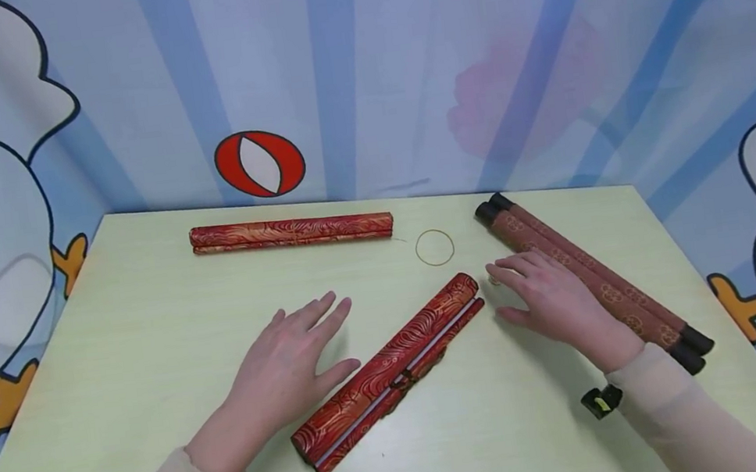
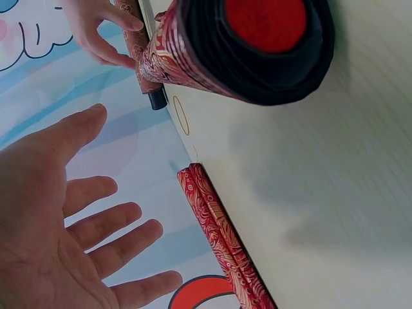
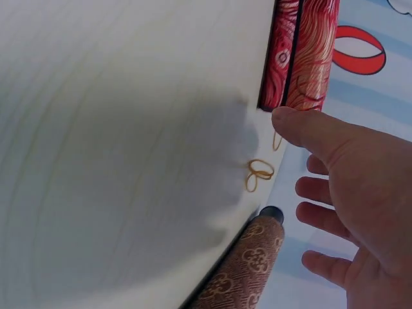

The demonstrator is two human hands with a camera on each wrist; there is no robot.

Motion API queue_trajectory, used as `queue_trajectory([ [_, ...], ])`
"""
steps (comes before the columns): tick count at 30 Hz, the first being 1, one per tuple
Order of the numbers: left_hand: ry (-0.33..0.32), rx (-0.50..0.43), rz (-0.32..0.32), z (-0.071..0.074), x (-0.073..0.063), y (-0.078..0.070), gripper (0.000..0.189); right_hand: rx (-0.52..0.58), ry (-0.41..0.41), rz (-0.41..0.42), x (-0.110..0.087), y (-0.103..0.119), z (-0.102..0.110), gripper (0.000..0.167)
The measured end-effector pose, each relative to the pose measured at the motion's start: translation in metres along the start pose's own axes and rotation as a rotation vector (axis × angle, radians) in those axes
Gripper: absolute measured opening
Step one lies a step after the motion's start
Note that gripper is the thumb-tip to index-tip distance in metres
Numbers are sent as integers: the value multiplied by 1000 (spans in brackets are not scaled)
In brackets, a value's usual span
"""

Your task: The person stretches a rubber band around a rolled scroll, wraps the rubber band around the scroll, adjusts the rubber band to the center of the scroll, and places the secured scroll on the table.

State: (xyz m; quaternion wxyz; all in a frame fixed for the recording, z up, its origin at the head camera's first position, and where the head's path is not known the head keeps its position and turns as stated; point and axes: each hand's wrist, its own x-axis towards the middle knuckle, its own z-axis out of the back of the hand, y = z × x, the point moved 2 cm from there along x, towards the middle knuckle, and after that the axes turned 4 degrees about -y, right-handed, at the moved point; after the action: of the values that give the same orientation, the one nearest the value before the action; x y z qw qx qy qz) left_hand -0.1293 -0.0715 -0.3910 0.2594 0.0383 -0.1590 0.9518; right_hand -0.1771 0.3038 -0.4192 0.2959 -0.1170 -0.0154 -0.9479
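Head view: red patterned scroll [image 1: 389, 370] lies aslant on the table [image 1: 116, 355] between the two hands, near end toward the left forearm, far end just short of the right fingertips. Thick roll with a thinner one beside it, pale strip between; dark knotted tie [image 1: 403, 379] about midway.

Left hand [image 1: 285, 365] released, fingers spread, thumb just beside the thick roll; no contact seen. Right hand [image 1: 547, 295] also released, fingers loosely extended, nothing in its grasp.

Handling, by judgement: light, fairly stiff along its length, yet apt to unroll or shift if only one roll is pressed. Cover looks smooth, perhaps a little slippery; edges could crease. Best hold: both ends at once, thumb and fingers round both rolls, clear of the knot.

Around it: small twisted band [image 3: 261, 174] by the right fingertips, easily swept along; thin loop [image 1: 437, 265] farther back. Second red bundle [image 1: 293, 232] near the back edge, well apart. Pair of brown rolls [image 1: 612, 294] with black ends, close by the right hand and forearm: main obstacle to a wide swing that way. Leftward side offers more room.
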Motion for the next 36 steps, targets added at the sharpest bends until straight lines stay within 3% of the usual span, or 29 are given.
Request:
queue_trajectory([
  [10, 27, -16, 18, 1, -1, -3, 78, -22, -72, -23, 7, -12, -9, 34],
  [26, 38, -21, 25, 0, 1, -4, 78, 37, -114, -44, 16, -25, -24, 9],
  [31, 43, -14, 32, -1, 2, -4, 78, 101, -204, -28, 19, -25, -15, 11],
  [36, 10, -14, 2, -1, 4, -4, 77, 165, -315, 3, 26, -16, 1, 10],
])
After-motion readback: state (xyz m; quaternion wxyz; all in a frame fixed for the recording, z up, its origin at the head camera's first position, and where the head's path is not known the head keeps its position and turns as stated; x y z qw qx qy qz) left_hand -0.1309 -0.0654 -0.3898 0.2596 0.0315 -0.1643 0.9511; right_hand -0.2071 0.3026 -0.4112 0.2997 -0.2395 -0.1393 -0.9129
